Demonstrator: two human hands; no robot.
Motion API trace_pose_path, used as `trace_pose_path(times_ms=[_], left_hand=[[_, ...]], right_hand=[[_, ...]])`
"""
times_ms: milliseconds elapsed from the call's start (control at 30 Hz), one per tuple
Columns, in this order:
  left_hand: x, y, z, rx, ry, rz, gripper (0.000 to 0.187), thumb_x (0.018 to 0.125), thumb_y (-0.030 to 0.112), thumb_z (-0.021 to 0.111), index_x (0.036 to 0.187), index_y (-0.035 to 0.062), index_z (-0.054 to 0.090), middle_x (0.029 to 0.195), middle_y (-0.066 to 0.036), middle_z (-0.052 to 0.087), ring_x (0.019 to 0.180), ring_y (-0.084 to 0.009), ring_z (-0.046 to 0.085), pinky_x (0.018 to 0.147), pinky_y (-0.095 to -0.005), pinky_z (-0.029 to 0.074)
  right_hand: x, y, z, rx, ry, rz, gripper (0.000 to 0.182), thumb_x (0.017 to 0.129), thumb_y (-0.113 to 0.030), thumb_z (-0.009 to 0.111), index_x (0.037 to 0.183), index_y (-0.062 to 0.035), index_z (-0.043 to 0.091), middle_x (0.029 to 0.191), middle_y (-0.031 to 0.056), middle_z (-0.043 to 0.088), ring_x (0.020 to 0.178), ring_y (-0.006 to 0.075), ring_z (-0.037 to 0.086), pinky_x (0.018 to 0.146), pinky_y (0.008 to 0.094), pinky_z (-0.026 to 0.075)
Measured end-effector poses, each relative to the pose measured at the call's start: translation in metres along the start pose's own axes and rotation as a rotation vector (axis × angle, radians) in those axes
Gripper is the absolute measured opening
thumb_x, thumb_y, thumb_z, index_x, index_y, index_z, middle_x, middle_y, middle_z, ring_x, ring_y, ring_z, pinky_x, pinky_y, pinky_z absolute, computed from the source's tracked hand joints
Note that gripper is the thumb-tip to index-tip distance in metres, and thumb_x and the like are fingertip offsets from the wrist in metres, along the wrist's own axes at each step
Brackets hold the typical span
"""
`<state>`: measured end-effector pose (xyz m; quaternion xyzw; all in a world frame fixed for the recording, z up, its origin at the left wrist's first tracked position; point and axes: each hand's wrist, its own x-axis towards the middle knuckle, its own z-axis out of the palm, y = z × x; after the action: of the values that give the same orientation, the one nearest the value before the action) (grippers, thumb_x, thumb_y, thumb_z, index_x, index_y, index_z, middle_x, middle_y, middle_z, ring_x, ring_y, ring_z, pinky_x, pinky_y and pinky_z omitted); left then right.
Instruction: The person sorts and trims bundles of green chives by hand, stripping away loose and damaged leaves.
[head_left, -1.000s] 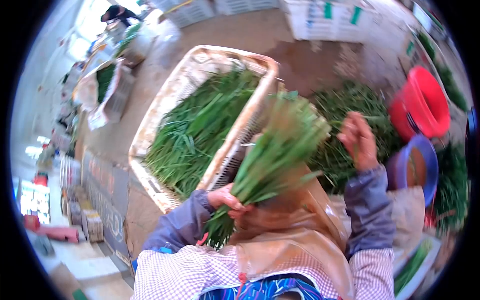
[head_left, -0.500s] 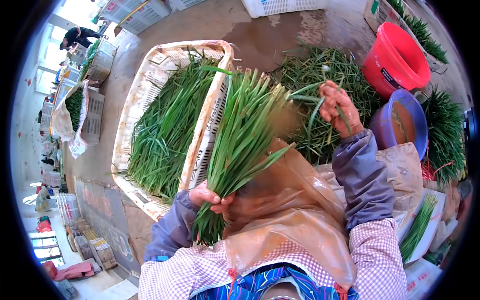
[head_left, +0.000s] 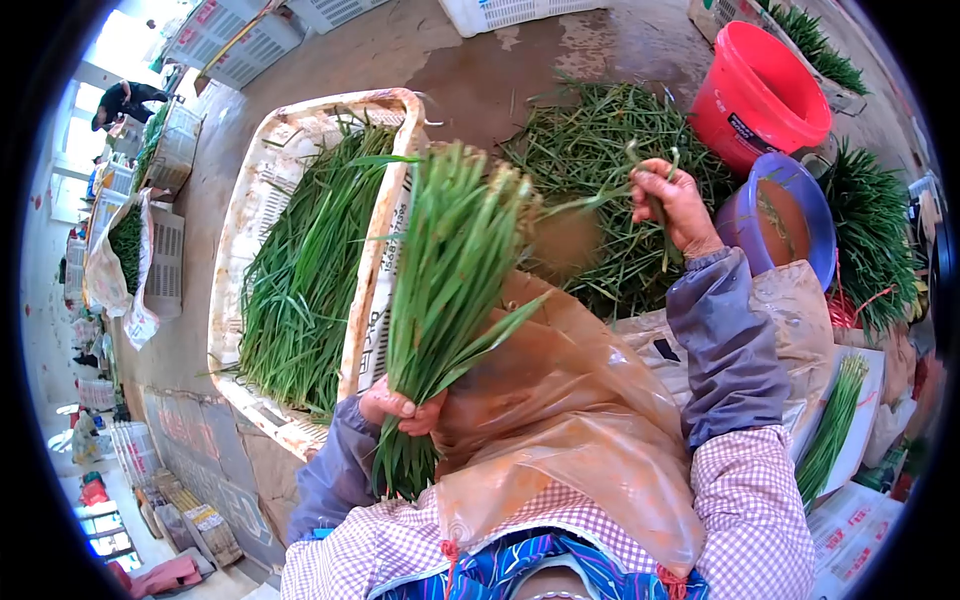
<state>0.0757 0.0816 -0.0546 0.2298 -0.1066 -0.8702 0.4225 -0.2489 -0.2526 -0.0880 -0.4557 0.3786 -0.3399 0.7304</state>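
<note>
Compared with half a second ago, the whole view has swung so that everything sits further toward 9 o'clock, and the upper end of the bunch of long green leaves (head_left: 445, 280), sharp then, is now softly blurred, which suggests that it is being shaken or turned. The left hand (head_left: 405, 410), at 7 o'clock, keeps its grip closed around the leafy lower part of that bunch, which stands just left of centre with its pale cut ends toward 12 o'clock. The right hand (head_left: 678, 205), at 2 o'clock, has stayed near those ends, its grip pinched on a few loose blades (head_left: 592, 203) that trail toward the bunch; this looks like stray pieces being parted from the rest, with the sorting still under way. Below that hand lies a tangled heap of greens (head_left: 625, 150), while the white basket (head_left: 374, 250) at 10 o'clock holds more leaves. Hard to make out is whether the trailing blades are free of the bunch, since they blur where they meet it. The left palm and some finger parts are covered by leaves, the bunch hides part of the basket's lettering, and a brown smear covers some of the heap. The distant person (head_left: 125, 105) at 10 o'clock is too small to read.
</note>
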Motion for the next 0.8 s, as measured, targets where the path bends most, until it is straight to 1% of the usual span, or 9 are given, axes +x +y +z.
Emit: trace_pose_path(times_ms=[33, 133, 167, 333, 367, 500, 600, 633, 800], left_hand=[[-0.001, 0.0, 0.006, 0.021, 0.038, 0.026, 0.037, 0.076, 0.015, 0.067, 0.103, -0.0028, 0.048, 0.07, -0.006, 0.046, 0.046, -0.0112, 0.045, 0.043, -0.0265, 0.035], [-0.004, 0.004, 0.001, 0.05, -0.128, 0.121, 0.038, 0.077, 0.017, 0.068, 0.102, -0.0026, 0.047, 0.066, -0.002, 0.045, 0.045, -0.011, 0.044, 0.044, -0.0264, 0.035], [-0.008, 0.002, 0.014, 0.041, 0.005, 0.257, 0.039, 0.077, 0.018, 0.068, 0.102, -0.0017, 0.047, 0.063, -0.001, 0.044, 0.045, -0.0108, 0.044, 0.044, -0.0264, 0.036], [0.014, 0.027, 0.037, 0.02, -0.134, 0.628, 0.044, 0.081, 0.016, 0.066, 0.117, 0.0033, 0.045, 0.072, -0.001, 0.045, 0.049, -0.0098, 0.044, 0.05, -0.0276, 0.038], [0.019, 0.034, 0.045, 0.028, -0.116, 0.69, 0.043, 0.082, 0.015, 0.065, 0.118, 0.004, 0.045, 0.074, -0.001, 0.046, 0.051, -0.0095, 0.044, 0.051, -0.0278, 0.039], [0.057, 0.054, 0.067, 0.128, 0.133, 0.715, 0.039, 0.087, 0.013, 0.06, 0.121, 0.0046, 0.042, 0.078, -0.002, 0.046, 0.06, -0.0118, 0.047, 0.058, -0.0294, 0.042], [0.094, 0.064, 0.088, 0.181, 0.189, 0.602, 0.035, 0.086, 0.013, 0.059, 0.116, 0.0033, 0.044, 0.087, -0.004, 0.052, 0.074, -0.0156, 0.052, 0.069, -0.0313, 0.045], [0.108, 0.063, 0.09, 0.221, 0.261, 0.609, 0.038, 0.087, 0.014, 0.059, 0.121, 0.0008, 0.046, 0.095, -0.005, 0.057, 0.082, -0.0157, 0.054, 0.073, -0.0314, 0.047], [0.162, 0.059, 0.095, 0.313, 0.255, 0.56, 0.042, 0.085, 0.013, 0.06, 0.125, 0.0002, 0.054, 0.106, -0.005, 0.064, 0.094, -0.0173, 0.061, 0.081, -0.0311, 0.049]], right_hand=[[-0.001, 0.003, -0.008, -0.168, 0.013, 0.02, 0.01, 0.092, -0.015, 0.059, 0.098, -0.0075, 0.061, 0.085, 0.0032, 0.066, 0.066, 0.0103, 0.062, 0.061, 0.0253, 0.052], [-0.01, -0.006, -0.013, -0.052, 0.042, -0.014, 0.009, 0.092, -0.017, 0.059, 0.095, -0.0088, 0.063, 0.103, 0.0103, 0.067, 0.083, 0.0132, 0.063, 0.071, 0.0292, 0.052], [-0.013, -0.011, -0.014, -0.036, -0.022, -0.054, 0.01, 0.092, -0.018, 0.058, 0.094, -0.0084, 0.063, 0.104, 0.0114, 0.066, 0.084, 0.0145, 0.063, 0.072, 0.03, 0.052], [-0.032, -0.048, 0.01, 0.289, -0.274, -0.236, 0.015, 0.094, -0.019, 0.053, 0.091, -0.0065, 0.062, 0.106, 0.0165, 0.064, 0.086, 0.0202, 0.063, 0.073, 0.032, 0.051], [-0.034, -0.052, 0.013, 0.207, -0.251, -0.281, 0.02, 0.094, -0.024, 0.054, 0.094, -0.006, 0.061, 0.107, 0.0182, 0.064, 0.081, 0.0209, 0.063, 0.068, 0.031, 0.05], [-0.062, -0.097, 0.04, -0.079, -0.434, -0.16, 0.019, 0.091, -0.022, 0.053, 0.088, -0.0045, 0.058, 0.108, 0.021, 0.064, 0.088, 0.0224, 0.064, 0.081, 0.0319, 0.049], [-0.069, -0.112, 0.062, 0.131, -0.585, -0.215, 0.02, 0.089, -0.022, 0.052, 0.09, -0.0025, 0.055, 0.105, 0.0217, 0.063, 0.097, 0.0276, 0.061, 0.089, 0.0361, 0.046], [-0.068, -0.114, 0.066, 0.209, -0.634, -0.236, 0.02, 0.088, -0.021, 0.051, 0.092, -0.0015, 0.054, 0.104, 0.0222, 0.063, 0.1, 0.0308, 0.06, 0.093, 0.0384, 0.044], [-0.066, -0.106, 0.089, 0.458, -0.784, -0.231, 0.026, 0.09, -0.022, 0.052, 0.106, -0.0013, 0.054, 0.104, 0.0243, 0.061, 0.099, 0.0365, 0.058, 0.095, 0.0442, 0.04]])
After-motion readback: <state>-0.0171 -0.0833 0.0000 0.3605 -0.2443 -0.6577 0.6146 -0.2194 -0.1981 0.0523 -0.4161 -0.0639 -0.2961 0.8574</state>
